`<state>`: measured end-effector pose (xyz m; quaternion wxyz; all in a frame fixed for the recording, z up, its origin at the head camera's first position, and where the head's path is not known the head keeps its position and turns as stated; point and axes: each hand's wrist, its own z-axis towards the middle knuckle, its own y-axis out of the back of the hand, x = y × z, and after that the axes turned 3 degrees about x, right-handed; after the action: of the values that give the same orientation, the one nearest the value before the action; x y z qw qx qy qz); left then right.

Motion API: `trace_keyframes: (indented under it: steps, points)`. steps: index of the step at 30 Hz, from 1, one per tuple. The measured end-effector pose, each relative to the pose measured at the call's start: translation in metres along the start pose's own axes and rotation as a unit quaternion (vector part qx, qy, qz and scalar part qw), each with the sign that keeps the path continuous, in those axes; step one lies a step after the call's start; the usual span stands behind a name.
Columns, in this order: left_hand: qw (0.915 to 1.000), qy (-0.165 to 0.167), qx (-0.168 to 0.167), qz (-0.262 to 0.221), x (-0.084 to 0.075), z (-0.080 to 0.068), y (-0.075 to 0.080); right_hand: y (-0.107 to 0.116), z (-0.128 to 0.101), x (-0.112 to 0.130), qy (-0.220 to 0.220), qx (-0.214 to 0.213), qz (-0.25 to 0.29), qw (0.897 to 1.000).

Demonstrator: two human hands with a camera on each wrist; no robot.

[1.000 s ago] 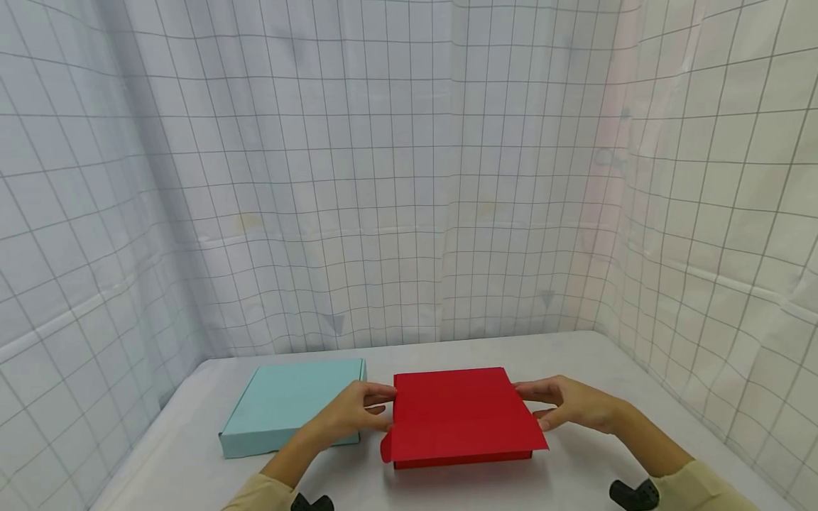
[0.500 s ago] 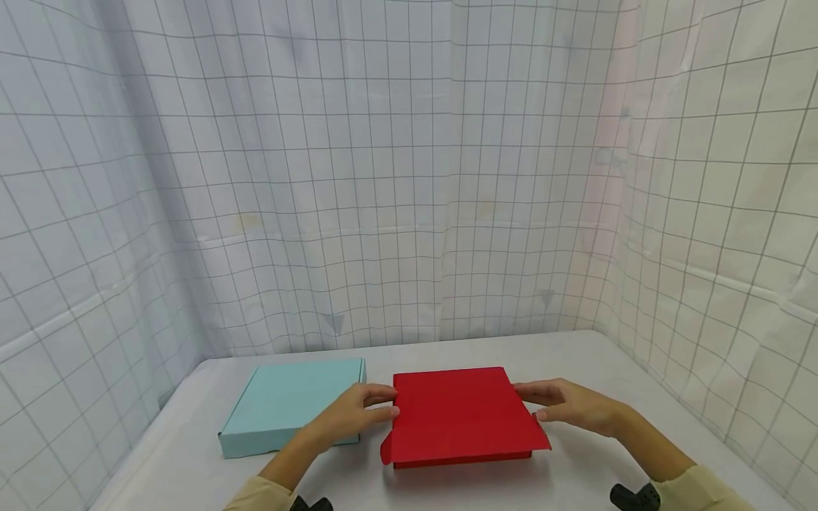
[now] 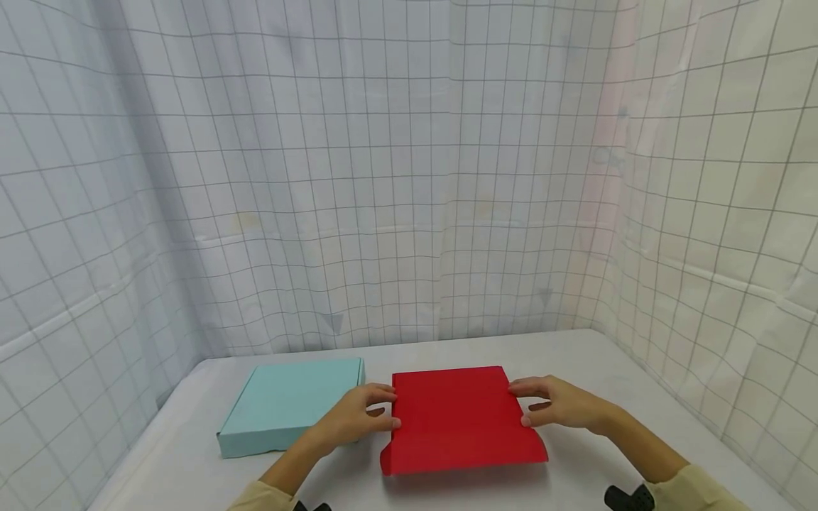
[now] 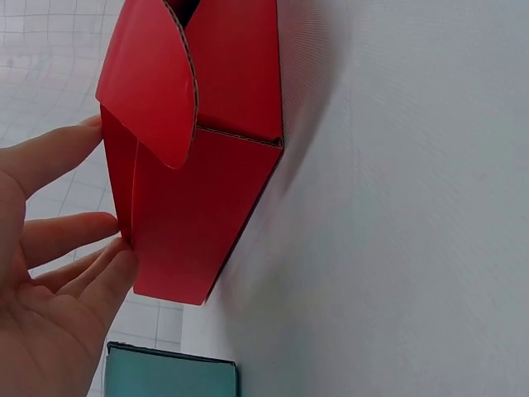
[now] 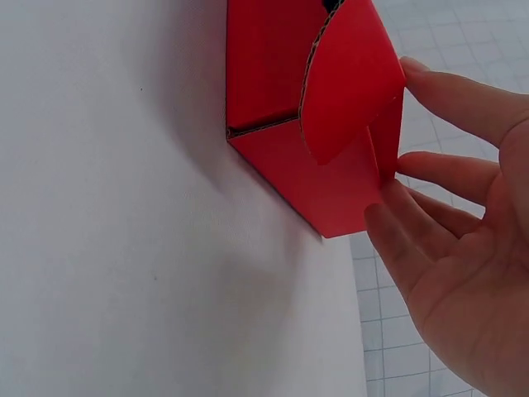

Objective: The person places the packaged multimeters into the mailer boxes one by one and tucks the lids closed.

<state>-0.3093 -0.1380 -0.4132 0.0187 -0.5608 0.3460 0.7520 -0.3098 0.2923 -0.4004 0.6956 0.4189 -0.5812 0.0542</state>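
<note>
A red cardboard box [image 3: 456,404] lies on the white table, its lid folded over and the front flap [image 3: 466,451] sloping down past the front wall. In the left wrist view a rounded side tab [image 4: 157,83] overlaps the outside of the box wall; the right wrist view shows a similar tab [image 5: 351,78]. My left hand [image 3: 358,415] touches the lid's left edge with extended thumb and fingertips. At the right edge my right hand [image 3: 565,404] does likewise, thumb near the flap's fold and fingers farther back.
A closed light-blue cardboard box [image 3: 294,401] lies left of the red one, partly behind my left hand. White grid-patterned curtains [image 3: 409,177] enclose the table [image 3: 556,351] at the back and sides.
The front flap has tipped down and now hides the box's front wall. My right hand has shifted slightly left, thumb onto the lid's edge. The left thumb sits a little lower than half a second ago.
</note>
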Motion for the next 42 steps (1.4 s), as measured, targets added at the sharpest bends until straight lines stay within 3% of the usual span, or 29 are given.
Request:
trace_keyframes:
  steps: [7, 13, 19, 24, 30, 35, 42]
  points:
    - [0.9998, -0.014, 0.003, 0.013, 0.0, 0.0, -0.002, -0.002, 0.0, 0.004, -0.006, -0.008, -0.02, 1.0]
    - [0.9967, -0.038, 0.007, 0.071, -0.002, -0.002, -0.005, -0.006, 0.004, 0.01, 0.005, -0.007, -0.083, 0.996]
    - [0.9952, -0.03, -0.005, 0.093, -0.002, 0.001, -0.01, -0.005, 0.009, 0.025, 0.0, 0.001, -0.208, 0.978]
    - [0.9953, -0.016, -0.015, 0.094, -0.006, 0.0, -0.013, -0.006, 0.014, 0.039, -0.027, 0.012, -0.254, 0.967]
    - [0.9949, -0.011, -0.019, 0.099, -0.008, -0.004, -0.015, -0.009, 0.019, 0.045, -0.015, 0.031, -0.282, 0.959]
    - [0.9907, -0.007, -0.05, 0.126, -0.012, -0.01, -0.021, -0.016, 0.026, 0.046, 0.005, 0.058, -0.308, 0.95]
    - [0.9783, 0.016, -0.099, 0.181, -0.022, -0.029, -0.035, -0.036, 0.043, 0.045, 0.024, 0.085, -0.291, 0.953]
